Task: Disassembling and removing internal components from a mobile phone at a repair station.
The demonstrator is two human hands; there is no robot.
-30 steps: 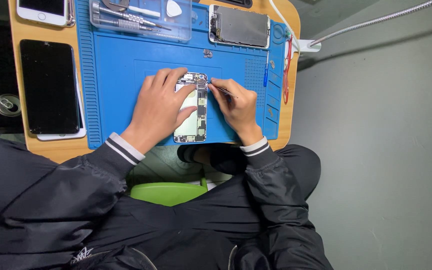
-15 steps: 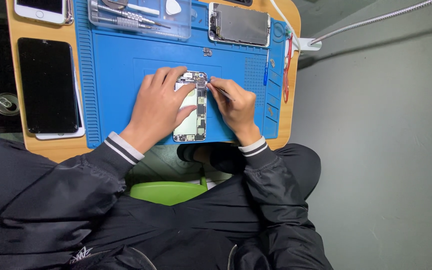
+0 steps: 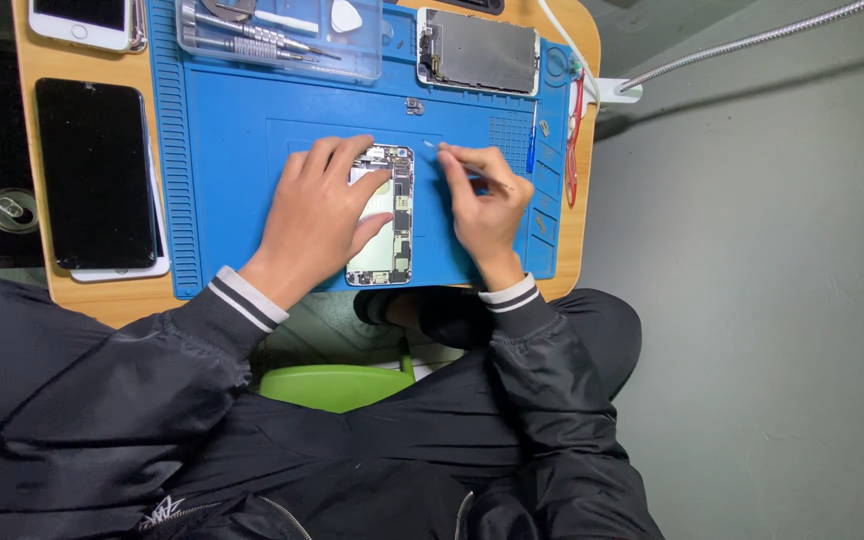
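Opened smartphone (image 3: 384, 215), back shell with circuit board and battery exposed, lying flat near the front middle of blue repair mat (image 3: 242, 150); long axis pointing away from the person. Left hand (image 3: 322, 215) spread flat over the phone's left half, fingers extended and loosely apart, palm down, pressing on it rather than gripping; nothing enclosed in the hand. Right hand (image 3: 487, 205) just to the right of the phone, resting on the mat, fingers pinched closed around thin tweezers (image 3: 452, 160); tip of the tool raised over bare mat beside the phone's upper right corner, apart from the phone. Too small to tell whether anything sits at the tip.

Surroundings: clear plastic tool tray (image 3: 277, 35) with screwdrivers and a white pick at the far edge of the mat. Detached display assembly (image 3: 477, 50), inner side up, at the far right corner of the mat. Blue-handled tool (image 3: 531, 150) and red-handled tool (image 3: 577, 130) along the mat's right border. Dark-screened phone (image 3: 95, 170) on the wooden table (image 3: 592, 60) left of the mat, stacked on a white device; white phone (image 3: 82, 20) beyond it. Drink can (image 3: 10, 210) further left on a dark surface. Green stool (image 3: 332, 385) below the table edge. Black jacket sleeves with striped cuffs on both arms.
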